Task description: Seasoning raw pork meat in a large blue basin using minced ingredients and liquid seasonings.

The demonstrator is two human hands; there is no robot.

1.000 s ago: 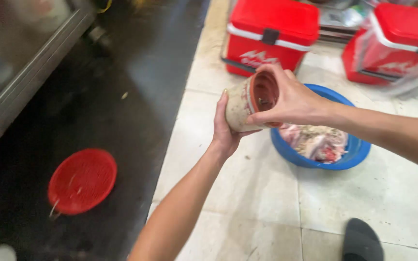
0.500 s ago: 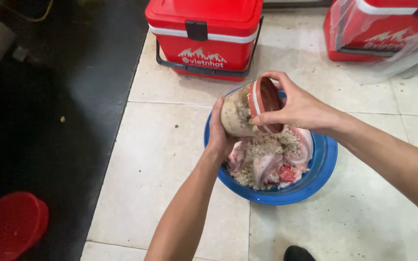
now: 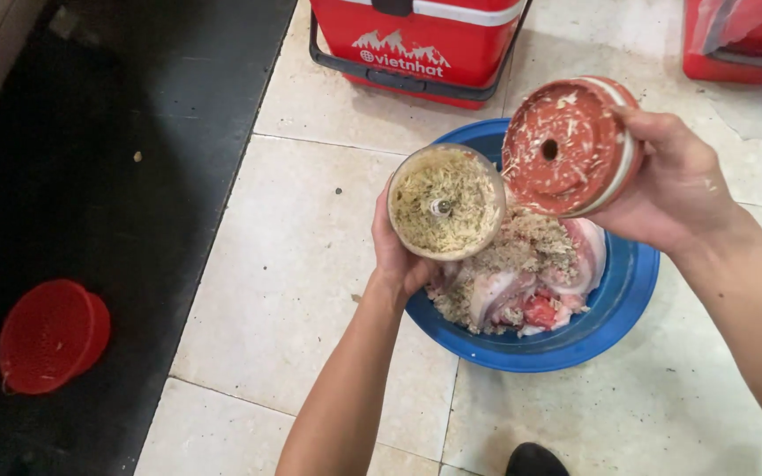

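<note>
Chopper cup (image 3: 445, 201), clear and round, sitting tilted toward the camera over the near-left rim of the blue basin (image 3: 615, 308), at about 9 o'clock from its middle; packed with pale green-white minced shreds, a small metal spindle showing at the centre. Resting in the left hand (image 3: 396, 256), grip wrapping the cup from underneath and behind, fingers mostly hidden by it. Just at 3 o'clock from the cup, nearly touching its rim: red lid (image 3: 566, 148), underside facing up, flecked with the same shreds, a dark hole in its middle. Being held by the right hand (image 3: 676, 189), grip closing around the lid's far edge, thumb lying over the top rim. Below both, inside the basin: pieces of raw pink-and-white meat (image 3: 522, 286) sprinkled with mince. Basin standing on the pale tiled floor (image 3: 310, 229). At 12 o'clock, a red cooler box (image 3: 416, 40) with a dark handle; at 8 o'clock, well apart on the dark floor strip, a red plastic colander (image 3: 50, 335). At 6 o'clock, a dark shoe tip (image 3: 535, 460).
</note>
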